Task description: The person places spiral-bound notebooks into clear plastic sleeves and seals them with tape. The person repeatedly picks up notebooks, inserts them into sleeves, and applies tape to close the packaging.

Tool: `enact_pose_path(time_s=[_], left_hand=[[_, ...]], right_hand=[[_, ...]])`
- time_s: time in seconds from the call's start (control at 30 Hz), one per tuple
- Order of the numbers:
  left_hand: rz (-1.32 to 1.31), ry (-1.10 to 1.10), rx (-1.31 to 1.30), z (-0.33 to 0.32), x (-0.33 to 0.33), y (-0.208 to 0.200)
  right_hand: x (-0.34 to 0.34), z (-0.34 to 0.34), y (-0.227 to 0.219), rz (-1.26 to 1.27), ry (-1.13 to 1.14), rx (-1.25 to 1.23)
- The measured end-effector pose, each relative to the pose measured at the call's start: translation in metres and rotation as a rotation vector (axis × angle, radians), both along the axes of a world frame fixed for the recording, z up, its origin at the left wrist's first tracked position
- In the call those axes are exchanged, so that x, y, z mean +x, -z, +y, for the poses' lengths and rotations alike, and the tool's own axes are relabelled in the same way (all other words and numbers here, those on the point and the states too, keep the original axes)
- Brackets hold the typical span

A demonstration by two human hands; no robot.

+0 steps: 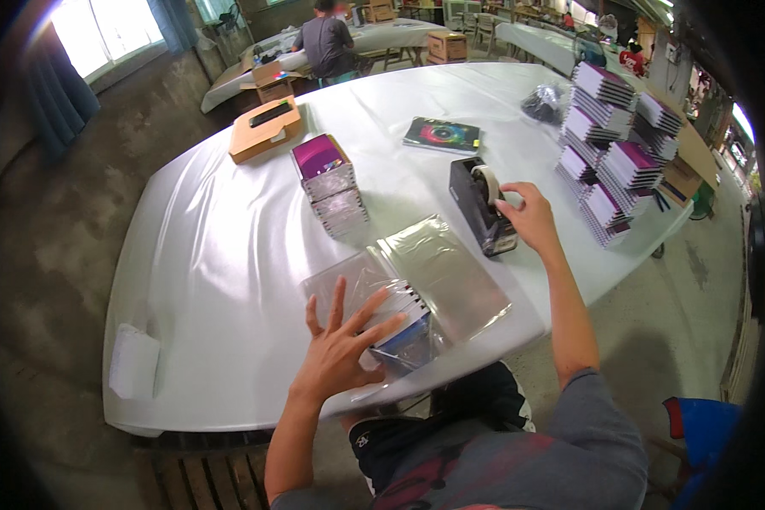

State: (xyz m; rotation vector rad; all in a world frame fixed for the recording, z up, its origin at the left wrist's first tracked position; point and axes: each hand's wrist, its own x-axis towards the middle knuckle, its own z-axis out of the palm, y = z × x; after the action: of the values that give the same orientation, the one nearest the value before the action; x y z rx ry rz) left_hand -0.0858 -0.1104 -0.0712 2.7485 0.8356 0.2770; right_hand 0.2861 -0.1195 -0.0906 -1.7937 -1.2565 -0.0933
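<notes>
My left hand (340,344), fingers spread, lies flat on a clear plastic sleeve (336,276) near the table's front edge. Under that film is a spiral-bound notebook (404,327) with a blue lower part; my fingers cover some of it. To its right lies a stack of clear plastic sleeves (450,276). A black tape dispenser (480,212) stands behind the sleeves, holding a roll of tape (485,183). At the roll's right side, the thumb and forefinger of my right hand (529,217) close on the tape; its loose end is too small to make out.
Wrapped notebooks (336,200) form a pile left of centre. Tall stacks of spiral notebooks (603,127) rise at the right. A dark-covered notebook (442,134), a cardboard box (266,132) and crumpled plastic (544,104) lie farther back. A person (325,42) sits at another table.
</notes>
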Motion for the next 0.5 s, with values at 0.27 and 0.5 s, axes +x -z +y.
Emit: enact_pose_path(time_s=[0.27,0.5], left_hand=[[0.038,-0.010,0.095,-0.002,0.000,-0.001],[0.019,-0.007,0.110,-0.001,0.000,0.004]], right_hand=[[0.042,0.006,0.036,0.627,0.015,-0.479],[0.021,-0.002,0.043,1.067,-0.109,-0.171]])
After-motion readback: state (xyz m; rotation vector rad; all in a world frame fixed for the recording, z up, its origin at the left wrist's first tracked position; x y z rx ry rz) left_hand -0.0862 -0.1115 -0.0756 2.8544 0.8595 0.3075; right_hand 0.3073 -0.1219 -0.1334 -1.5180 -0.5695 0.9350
